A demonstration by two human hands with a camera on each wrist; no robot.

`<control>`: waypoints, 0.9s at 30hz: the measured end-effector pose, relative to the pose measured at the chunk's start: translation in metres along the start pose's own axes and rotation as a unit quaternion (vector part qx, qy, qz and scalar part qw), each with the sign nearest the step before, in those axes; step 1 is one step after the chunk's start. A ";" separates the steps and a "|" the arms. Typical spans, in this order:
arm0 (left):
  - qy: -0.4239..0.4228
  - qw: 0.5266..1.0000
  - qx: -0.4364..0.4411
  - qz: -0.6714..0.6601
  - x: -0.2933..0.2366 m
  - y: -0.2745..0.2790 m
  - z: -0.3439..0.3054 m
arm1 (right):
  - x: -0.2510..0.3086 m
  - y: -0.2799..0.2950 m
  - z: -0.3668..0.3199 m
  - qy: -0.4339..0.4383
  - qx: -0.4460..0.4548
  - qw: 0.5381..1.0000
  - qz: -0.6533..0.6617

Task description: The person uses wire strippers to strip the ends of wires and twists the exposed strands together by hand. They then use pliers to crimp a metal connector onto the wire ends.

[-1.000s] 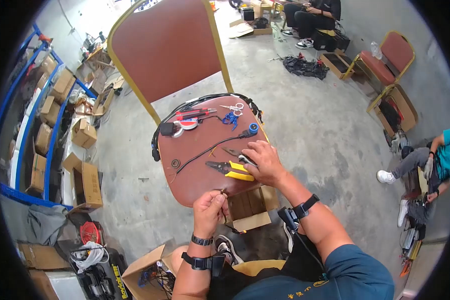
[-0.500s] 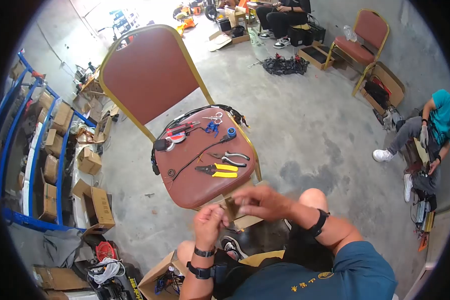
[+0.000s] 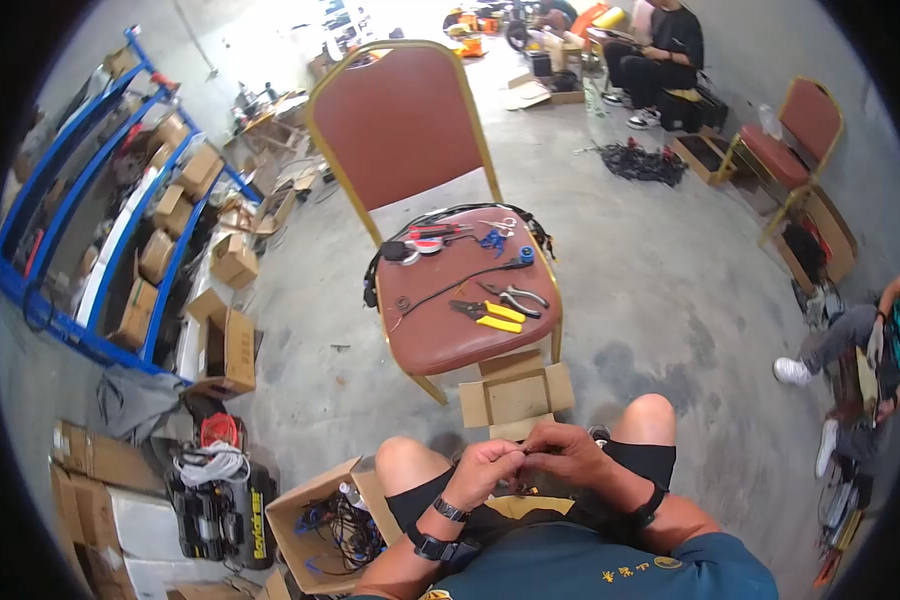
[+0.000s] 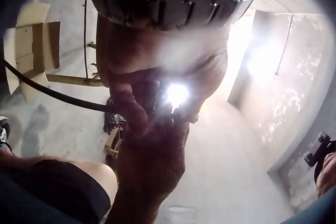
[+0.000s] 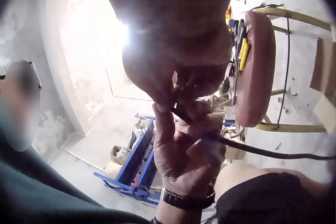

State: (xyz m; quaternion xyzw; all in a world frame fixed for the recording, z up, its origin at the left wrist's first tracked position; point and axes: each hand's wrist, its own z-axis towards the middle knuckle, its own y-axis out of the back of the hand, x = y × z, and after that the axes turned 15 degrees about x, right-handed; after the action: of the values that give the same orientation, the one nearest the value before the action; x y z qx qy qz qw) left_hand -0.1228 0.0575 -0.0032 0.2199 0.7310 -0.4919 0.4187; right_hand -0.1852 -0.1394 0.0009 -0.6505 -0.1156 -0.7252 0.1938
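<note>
Both hands meet above the lap in the head view. My left hand [image 3: 485, 472] grips a dark cable [image 5: 262, 152], which trails out from its fingers in both wrist views. The fingertips of my right hand [image 3: 570, 458] pinch the short end of that cable, right at the left fingertips. Fingers hide most of the cable end. Ahead, on the red chair seat [image 3: 450, 345], lie a yellow-handled wire stripper [image 3: 500, 322], grey-handled pliers [image 3: 523, 300] and a black cable [image 3: 460, 289] with a blue connector [image 3: 526, 255].
Scissors [image 3: 500, 228], red-handled tools [image 3: 440, 231] and a black cable bundle lie toward the seat's back. An open carton [image 3: 515, 397] stands under the chair's front. Left of the lap is a box [image 3: 290, 520] of cables; blue shelving [image 3: 80, 335] lines the left. Other people sit at the right.
My right hand has left the pliers on the seat and come back to meet the left hand. Both hands are now nearer the lap, and the head view has shifted.
</note>
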 end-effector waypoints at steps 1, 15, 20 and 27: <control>-0.004 1.000 0.006 0.004 0.001 0.001 -0.001 | 0.007 -0.001 -0.001 -0.017 0.003 1.000 0.009; -0.013 0.992 0.038 0.118 0.027 0.001 0.003 | 0.046 -0.007 -0.005 0.051 -0.145 0.984 0.095; -0.011 0.995 0.030 0.100 0.034 0.003 0.003 | 0.048 0.001 0.002 0.094 -0.179 0.977 0.063; -0.056 0.996 -0.023 0.067 0.037 -0.002 -0.001 | 0.052 0.009 0.015 0.048 -0.223 0.972 0.060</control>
State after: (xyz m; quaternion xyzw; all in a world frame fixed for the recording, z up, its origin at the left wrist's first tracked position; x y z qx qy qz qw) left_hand -0.1446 0.0540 -0.0325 0.2307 0.7008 -0.4576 0.4963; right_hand -0.1716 -0.1484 0.0535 -0.6476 0.0978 -0.7500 0.0924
